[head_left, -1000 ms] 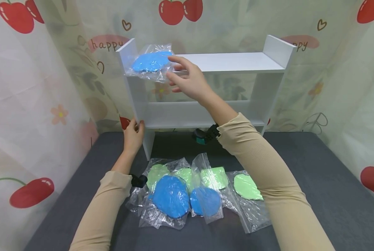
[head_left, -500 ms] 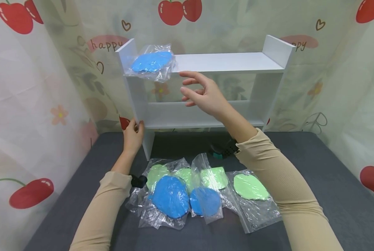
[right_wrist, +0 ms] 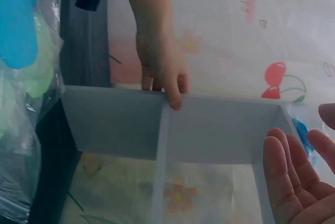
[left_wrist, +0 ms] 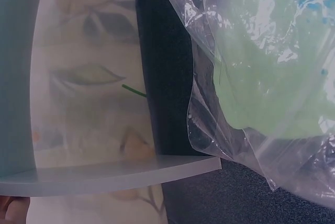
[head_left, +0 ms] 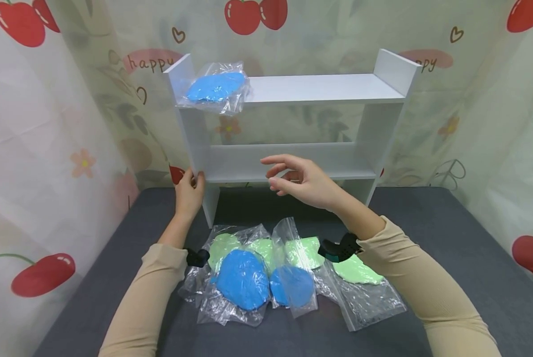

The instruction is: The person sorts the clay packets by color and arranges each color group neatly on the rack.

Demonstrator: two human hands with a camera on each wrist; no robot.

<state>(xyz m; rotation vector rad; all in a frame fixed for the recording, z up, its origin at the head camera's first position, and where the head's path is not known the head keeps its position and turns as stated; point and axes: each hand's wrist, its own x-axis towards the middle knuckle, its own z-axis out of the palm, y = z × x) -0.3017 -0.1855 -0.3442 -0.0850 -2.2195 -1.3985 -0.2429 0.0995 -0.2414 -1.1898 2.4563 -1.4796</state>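
My left hand [head_left: 189, 196] grips the left side panel of a white two-tier shelf [head_left: 320, 89]. In the right wrist view its thumb [right_wrist: 172, 96] lies on the panel's front edge, with the other fingers behind the panel. My right hand [head_left: 304, 183] is in the air before the lower board, fingers loosely bent and holding nothing. On the top board's left end lies a clear plastic bag with a flat blue slab [head_left: 215, 88], its front edge overhanging the board. Before the shelf, bags with blue slabs [head_left: 242, 280] and pale green slabs [head_left: 356, 271] lie overlapping on the table.
The dark grey table [head_left: 432, 223] runs up to a printed curtain [head_left: 320, 34] with cherries and hearts. A thin cable [head_left: 449, 171] hangs at the back right. Black wrist cameras [head_left: 340, 248] sit at both wrists, the right one overlapping a green bag in the head view.
My right hand has moved away from the blue bag on the top board, down and to the right. The bag stays where it lay, and my left hand keeps its grip on the shelf.
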